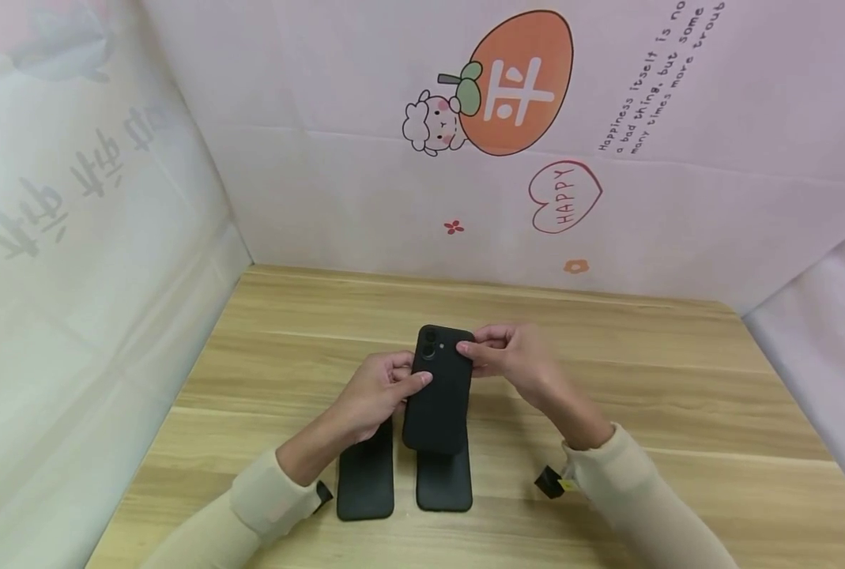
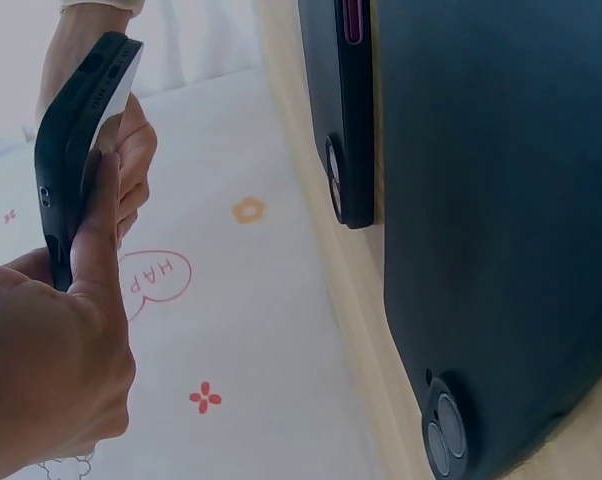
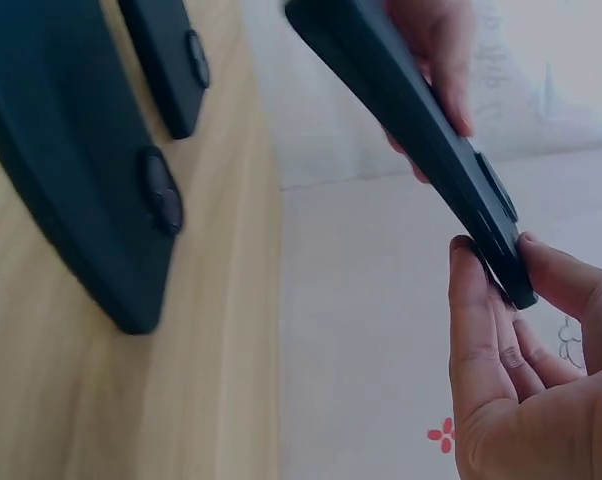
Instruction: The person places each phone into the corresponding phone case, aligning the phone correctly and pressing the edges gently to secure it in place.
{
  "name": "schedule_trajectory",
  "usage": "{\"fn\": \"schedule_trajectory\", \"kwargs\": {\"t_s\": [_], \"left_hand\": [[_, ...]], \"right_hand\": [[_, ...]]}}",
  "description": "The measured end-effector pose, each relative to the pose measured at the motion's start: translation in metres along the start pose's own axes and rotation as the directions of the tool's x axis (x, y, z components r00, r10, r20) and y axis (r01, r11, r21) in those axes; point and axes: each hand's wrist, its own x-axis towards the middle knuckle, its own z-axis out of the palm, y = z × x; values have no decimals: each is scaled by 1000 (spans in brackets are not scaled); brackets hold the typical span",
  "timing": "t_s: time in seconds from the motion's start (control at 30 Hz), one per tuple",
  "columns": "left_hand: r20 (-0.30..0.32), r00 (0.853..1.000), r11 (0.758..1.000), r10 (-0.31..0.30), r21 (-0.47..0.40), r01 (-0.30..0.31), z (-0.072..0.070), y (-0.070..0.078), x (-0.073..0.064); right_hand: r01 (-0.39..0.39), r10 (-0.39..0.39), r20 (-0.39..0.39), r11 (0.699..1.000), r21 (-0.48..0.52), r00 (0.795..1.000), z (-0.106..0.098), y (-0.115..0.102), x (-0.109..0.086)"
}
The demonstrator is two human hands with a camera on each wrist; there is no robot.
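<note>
A black phone in a black case is held above the table, its camera side up and tilted. My left hand pinches its left edge, the thumb lying on the back below the lenses. At the top right corner, my right hand grips it between thumb and fingers; the right wrist view shows the thumb near the camera bump and fingers beneath the held phone. Below lie two more black phone-shaped things with camera bumps, a left one and a right one partly covered by the held phone.
The wood-grain table meets a printed white cloth wall at the back and another cloth wall on the left. A small black piece sits at the right cuff.
</note>
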Motion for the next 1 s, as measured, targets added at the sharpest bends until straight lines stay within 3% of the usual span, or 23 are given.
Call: {"fn": "schedule_trajectory", "kwargs": {"t_s": [0.27, 0.4, 0.57, 0.73, 0.87, 1.0], "left_hand": [[-80, 996, 999, 40, -19, -42, -4, -1, 0], [-94, 995, 999, 42, -12, -43, -5, 0, 0], [-53, 999, 998, -2, -58, -1, -6, 1, 0], [22, 999, 994, -49, -101, 51, -10, 5, 2], [86, 995, 992, -60, -108, 69, -14, 7, 1], [169, 983, 992, -79, -87, 94, -15, 9, -2]], "right_hand": [[-37, 41, 53, 996, -83, 998, 15, 17, -17], [-3, 11, 77, 994, -107, 997, 20, 21, -23], [98, -83, 97, 982, -162, 992, 21, 22, -25], [177, -141, 171, 959, -219, 975, 18, 21, -28], [209, -137, 270, 943, -260, 953, 13, 17, -32], [244, -120, 380, 923, -298, 917, 6, 12, -35]]}}
